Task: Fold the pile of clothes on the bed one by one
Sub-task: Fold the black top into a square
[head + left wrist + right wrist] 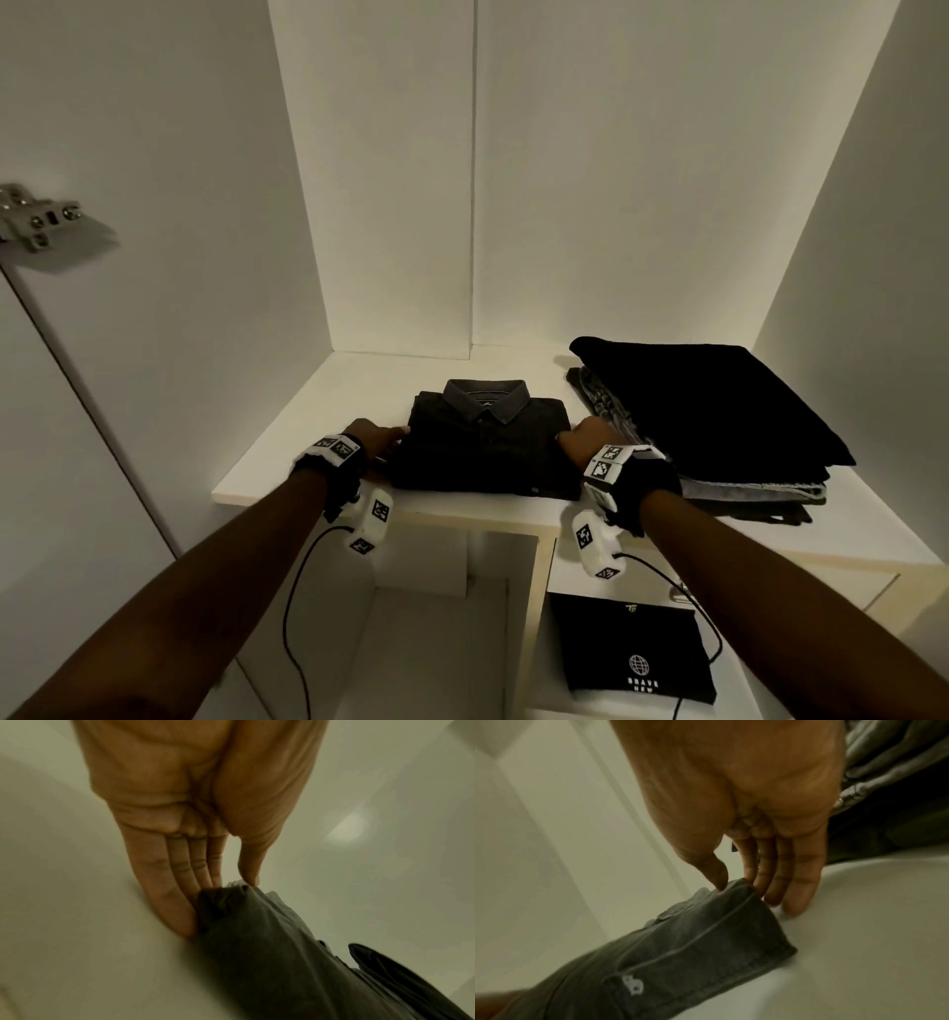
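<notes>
A folded dark collared shirt (488, 447) lies on the white shelf (277, 470) of a wardrobe, collar toward the back. My left hand (382, 439) is at its left edge. In the left wrist view the left hand (228, 883) has its thumb tip on top of the shirt (257, 953) and straight fingers (167, 902) along and under the edge. My right hand (580, 437) is at the shirt's right edge. The right wrist view shows the right hand (744, 887) pinching the shirt (693, 943), bent thumb on top and fingers at the edge.
A stack of folded dark clothes (719, 411) sits on the shelf just right of the shirt, close to my right wrist. Lower down lies a black printed packet (631, 647). White wardrobe walls enclose the shelf, and a metal hinge (41, 218) is on the left panel.
</notes>
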